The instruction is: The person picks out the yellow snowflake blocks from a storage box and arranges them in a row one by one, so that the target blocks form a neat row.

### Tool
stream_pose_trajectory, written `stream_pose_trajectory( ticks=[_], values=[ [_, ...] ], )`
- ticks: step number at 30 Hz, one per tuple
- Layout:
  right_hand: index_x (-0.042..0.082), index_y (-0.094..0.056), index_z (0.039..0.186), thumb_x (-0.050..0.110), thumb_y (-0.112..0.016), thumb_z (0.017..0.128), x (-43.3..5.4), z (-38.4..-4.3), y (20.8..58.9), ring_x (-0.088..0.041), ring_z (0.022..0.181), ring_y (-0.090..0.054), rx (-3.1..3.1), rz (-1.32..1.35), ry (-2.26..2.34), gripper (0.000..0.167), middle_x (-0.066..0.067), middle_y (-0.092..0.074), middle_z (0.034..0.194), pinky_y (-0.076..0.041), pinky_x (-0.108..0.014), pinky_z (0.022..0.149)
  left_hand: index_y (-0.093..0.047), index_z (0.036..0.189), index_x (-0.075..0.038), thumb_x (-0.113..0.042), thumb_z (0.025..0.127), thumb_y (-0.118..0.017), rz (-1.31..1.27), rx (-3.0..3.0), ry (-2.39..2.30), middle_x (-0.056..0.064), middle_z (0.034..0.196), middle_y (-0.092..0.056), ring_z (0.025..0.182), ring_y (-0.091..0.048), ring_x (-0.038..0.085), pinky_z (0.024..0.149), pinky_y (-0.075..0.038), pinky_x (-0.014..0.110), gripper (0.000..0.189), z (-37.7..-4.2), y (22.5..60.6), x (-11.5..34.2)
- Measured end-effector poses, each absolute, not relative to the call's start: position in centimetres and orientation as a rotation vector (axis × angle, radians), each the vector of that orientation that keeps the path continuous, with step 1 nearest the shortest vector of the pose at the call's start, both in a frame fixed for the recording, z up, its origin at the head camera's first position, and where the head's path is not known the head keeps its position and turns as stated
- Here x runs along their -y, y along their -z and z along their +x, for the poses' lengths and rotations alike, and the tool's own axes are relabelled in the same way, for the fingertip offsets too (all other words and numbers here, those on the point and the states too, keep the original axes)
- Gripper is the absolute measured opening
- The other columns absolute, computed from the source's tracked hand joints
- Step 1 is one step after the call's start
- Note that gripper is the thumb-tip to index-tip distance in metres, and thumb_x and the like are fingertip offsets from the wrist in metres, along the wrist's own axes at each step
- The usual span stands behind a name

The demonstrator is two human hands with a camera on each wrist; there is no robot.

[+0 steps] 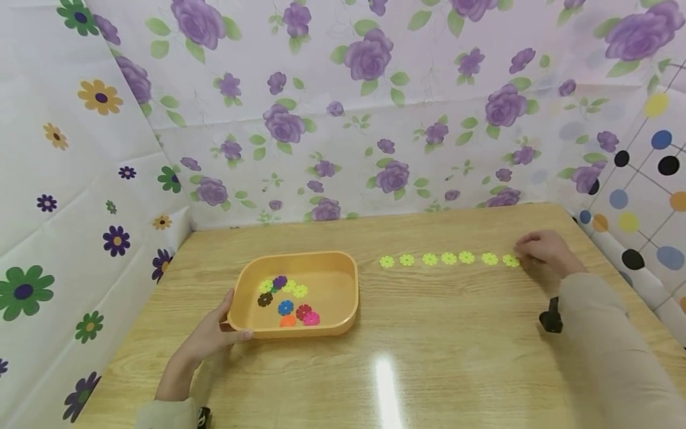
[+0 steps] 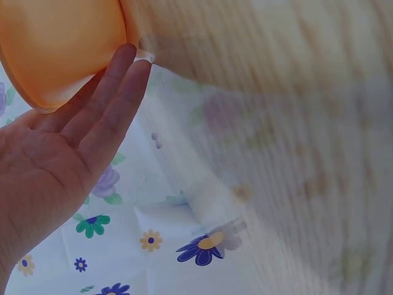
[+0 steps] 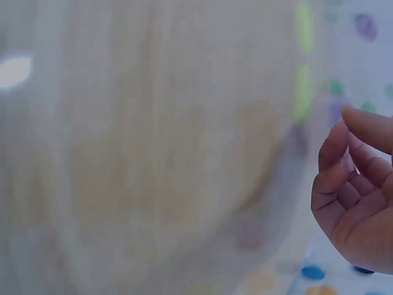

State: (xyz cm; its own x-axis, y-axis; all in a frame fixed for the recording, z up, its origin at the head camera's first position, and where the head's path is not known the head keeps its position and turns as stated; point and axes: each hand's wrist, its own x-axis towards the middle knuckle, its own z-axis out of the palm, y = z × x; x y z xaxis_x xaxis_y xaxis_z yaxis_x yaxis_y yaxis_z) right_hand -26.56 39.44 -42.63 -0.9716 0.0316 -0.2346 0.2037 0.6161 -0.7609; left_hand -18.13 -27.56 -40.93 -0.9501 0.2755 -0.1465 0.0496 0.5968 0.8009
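My left hand point(image 1: 211, 333) grips the left end of an orange plastic tray point(image 1: 351, 325), thumb along the front rim and fingers against its side. In the left wrist view, its fingers point(image 2: 113, 104) lie on the tray's outside wall point(image 2: 55, 37). Inside are several flower-shaped plastic discs, among them a blue disc point(image 1: 286, 307), a brown disc point(image 1: 265, 299) and a pink disc point(image 1: 311, 318). Several yellow-green discs lie in a row right of the tray. My right hand point(image 1: 549, 250) hovers beside the rightmost yellow disc point(image 1: 511, 260), fingers loosely bent, nothing visible between them.
The wooden table point(image 1: 429, 339) meets a flower-printed cloth point(image 1: 332, 149) at the back. Patterned cloths also stand at the left and right sides. A black strap piece point(image 1: 551, 317) shows by the right sleeve.
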Motion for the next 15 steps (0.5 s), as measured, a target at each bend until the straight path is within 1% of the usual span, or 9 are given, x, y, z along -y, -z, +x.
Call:
stream_pose_trajectory(
  ticks=[3, 5, 7, 11, 15],
  values=[
    [-0.008, -0.048, 0.122, 0.028, -0.054, 0.092, -37.8, -26.9, 41.4, -0.013, 0.077, -0.057, -2.656, 0.13, 1.317, 0.048, -0.017, -0.058, 0.105, -0.049, -0.033, 0.069, 0.001, 0.144, 0.003, -0.024, 0.077, -0.074, 0.269, -2.569, -1.281, 0.032, 0.144, -0.013, 0.108, -0.05, 0.038, 0.08, -0.047, 0.028, 0.104, -18.1, 41.0, 27.6],
    [-0.006, -0.046, 0.125, 0.033, -0.053, 0.092, -36.4, -27.3, 40.5, -0.014, 0.082, -0.058, -2.653, 0.08, 1.335, 0.052, -0.019, -0.054, 0.113, -0.048, -0.036, 0.075, 0.002, 0.144, 0.003, -0.024, 0.077, -0.074, 0.271, -2.562, -1.292, 0.033, 0.144, -0.013, 0.108, -0.051, 0.038, 0.079, -0.047, 0.028, 0.105, -18.1, 41.0, 27.6],
    [-0.005, -0.047, 0.125, 0.034, -0.054, 0.091, -34.6, -27.7, 39.6, -0.018, 0.083, -0.058, -2.641, 0.04, 1.377, 0.052, -0.02, -0.054, 0.111, -0.048, -0.038, 0.076, 0.002, 0.144, 0.003, -0.023, 0.077, -0.074, 0.273, -2.561, -1.296, 0.033, 0.144, -0.012, 0.107, -0.051, 0.038, 0.079, -0.047, 0.027, 0.105, -18.1, 41.1, 27.6],
    [-0.003, -0.049, 0.123, 0.03, -0.056, 0.091, -30.7, -28.4, 38.2, -0.029, 0.088, -0.058, -2.618, -0.044, 1.456, 0.047, -0.012, -0.058, 0.098, -0.047, -0.04, 0.076, 0.002, 0.144, 0.002, -0.024, 0.077, -0.074, 0.262, -2.557, -1.295, 0.032, 0.144, -0.012, 0.105, -0.053, 0.037, 0.079, -0.048, 0.029, 0.105, -18.2, 41.2, 27.7],
    [0.0, -0.053, 0.12, 0.031, -0.058, 0.09, -26.6, -29.0, 37.2, -0.032, 0.088, -0.058, -2.587, -0.134, 1.533, 0.044, -0.008, -0.061, 0.094, -0.048, -0.036, 0.072, 0.002, 0.144, 0.001, -0.027, 0.077, -0.074, 0.247, -2.57, -1.264, 0.032, 0.144, -0.013, 0.103, -0.054, 0.034, 0.08, -0.049, 0.033, 0.105, -18.3, 41.2, 27.7]
  ],
)
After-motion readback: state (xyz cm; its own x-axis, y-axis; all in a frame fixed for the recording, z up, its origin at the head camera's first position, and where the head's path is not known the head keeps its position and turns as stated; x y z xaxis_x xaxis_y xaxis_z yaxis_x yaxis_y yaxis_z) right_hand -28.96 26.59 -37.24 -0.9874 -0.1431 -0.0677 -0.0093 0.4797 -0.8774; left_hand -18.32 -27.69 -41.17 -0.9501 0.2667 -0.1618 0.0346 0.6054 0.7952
